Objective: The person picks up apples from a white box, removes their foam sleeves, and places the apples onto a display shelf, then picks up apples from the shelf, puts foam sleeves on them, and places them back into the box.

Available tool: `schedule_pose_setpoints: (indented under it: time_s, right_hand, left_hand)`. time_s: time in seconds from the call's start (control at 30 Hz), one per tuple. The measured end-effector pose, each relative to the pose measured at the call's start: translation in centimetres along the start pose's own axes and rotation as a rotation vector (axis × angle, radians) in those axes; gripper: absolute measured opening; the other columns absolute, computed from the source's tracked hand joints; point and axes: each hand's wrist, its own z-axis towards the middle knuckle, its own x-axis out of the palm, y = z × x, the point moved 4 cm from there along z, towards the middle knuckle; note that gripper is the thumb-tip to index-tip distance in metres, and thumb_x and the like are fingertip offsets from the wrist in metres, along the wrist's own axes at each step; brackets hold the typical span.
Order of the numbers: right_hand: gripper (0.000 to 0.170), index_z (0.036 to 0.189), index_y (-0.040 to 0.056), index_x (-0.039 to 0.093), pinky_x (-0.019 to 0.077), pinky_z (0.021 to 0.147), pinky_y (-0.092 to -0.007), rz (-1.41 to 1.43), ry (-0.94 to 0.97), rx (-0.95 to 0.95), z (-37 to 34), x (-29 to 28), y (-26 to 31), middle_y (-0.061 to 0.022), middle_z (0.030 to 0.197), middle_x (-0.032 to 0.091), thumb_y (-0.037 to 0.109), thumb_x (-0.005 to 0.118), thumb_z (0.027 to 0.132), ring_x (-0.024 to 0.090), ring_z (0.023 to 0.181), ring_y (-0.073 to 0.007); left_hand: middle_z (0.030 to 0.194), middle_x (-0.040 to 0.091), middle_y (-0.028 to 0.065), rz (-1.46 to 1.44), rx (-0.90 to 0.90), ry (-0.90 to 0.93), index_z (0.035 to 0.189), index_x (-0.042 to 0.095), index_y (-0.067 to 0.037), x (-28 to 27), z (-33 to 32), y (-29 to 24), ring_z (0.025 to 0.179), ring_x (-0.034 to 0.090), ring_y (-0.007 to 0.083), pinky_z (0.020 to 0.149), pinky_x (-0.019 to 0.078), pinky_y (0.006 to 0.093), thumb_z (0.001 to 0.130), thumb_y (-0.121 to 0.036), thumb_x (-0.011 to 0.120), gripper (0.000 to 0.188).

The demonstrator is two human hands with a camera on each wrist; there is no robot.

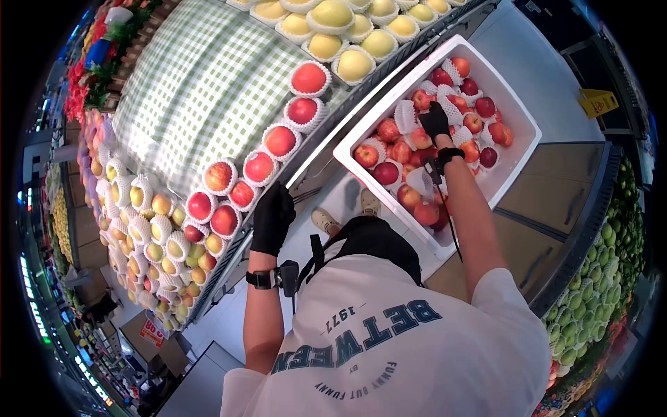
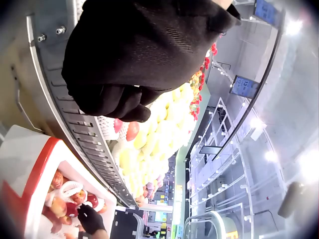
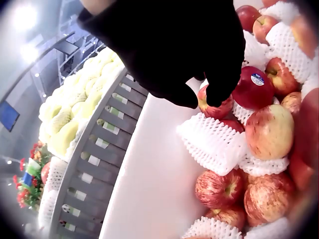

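Observation:
My right hand (image 1: 435, 122), in a black glove, reaches into a white foam box (image 1: 522, 115) of red apples, some in white foam nets. In the right wrist view the thumb and fingers of that hand (image 3: 179, 50) pinch a red-and-yellow apple (image 3: 214, 106) near the box wall (image 3: 149, 169). An empty-looking foam net (image 3: 212, 144) lies just below it. My left hand (image 1: 274, 219), also gloved, is at the display edge beside netted red apples (image 1: 242, 194). Its fingers (image 2: 122, 102) are curled, with nothing visible in them, above the slatted rail (image 2: 94, 144).
A green checked cloth (image 1: 208, 83) covers part of the display, with yellow fruit (image 1: 330, 15) behind it and more netted fruit (image 1: 160, 229) at the left. Green fruit (image 1: 590, 292) fills a stand at the right. A yellow floor sign (image 1: 597, 103) stands beyond the box.

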Motion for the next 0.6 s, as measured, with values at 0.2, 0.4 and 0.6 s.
schedule_pose_setpoints:
  time_s: [0.2,0.4,0.6]
  right_hand:
    - [0.068,0.134,0.0044,0.043,0.0503,0.090,-0.0464,0.041,0.208,0.332,2.5,0.2,0.6,-0.0279,0.121,0.057,0.026,0.070,0.075,0.057,0.110,-0.0414]
    - [0.058,0.133,0.0143,0.041,0.0499,0.088,-0.0505,-0.085,0.223,0.345,2.7,-0.4,2.8,-0.0263,0.118,0.058,0.027,0.065,0.082,0.057,0.110,-0.0425]
    - [0.047,0.126,0.0146,0.046,0.0500,0.088,-0.0499,-0.166,0.179,0.290,4.0,-0.3,3.1,-0.0237,0.115,0.059,0.023,0.063,0.083,0.059,0.107,-0.0406]
  left_hand:
    - [0.064,0.040,-0.0037,-0.495,-0.275,-0.070,0.079,0.049,-0.010,1.5,-0.6,-0.1,0.053,0.037,0.0071,0.050,0.0302,0.0216,0.100,-0.025,0.043,0.027]
    - [0.068,0.044,-0.0041,-0.323,-0.226,-0.152,0.083,0.051,-0.010,1.1,-0.9,0.3,0.057,0.040,0.0064,0.051,0.0328,0.0203,0.100,-0.022,0.045,0.022]
    - [0.074,0.050,-0.0037,-0.547,-0.293,-0.194,0.090,0.054,-0.007,1.9,-0.7,-0.8,0.064,0.047,0.0048,0.056,0.0395,0.0197,0.097,-0.010,0.049,0.009]
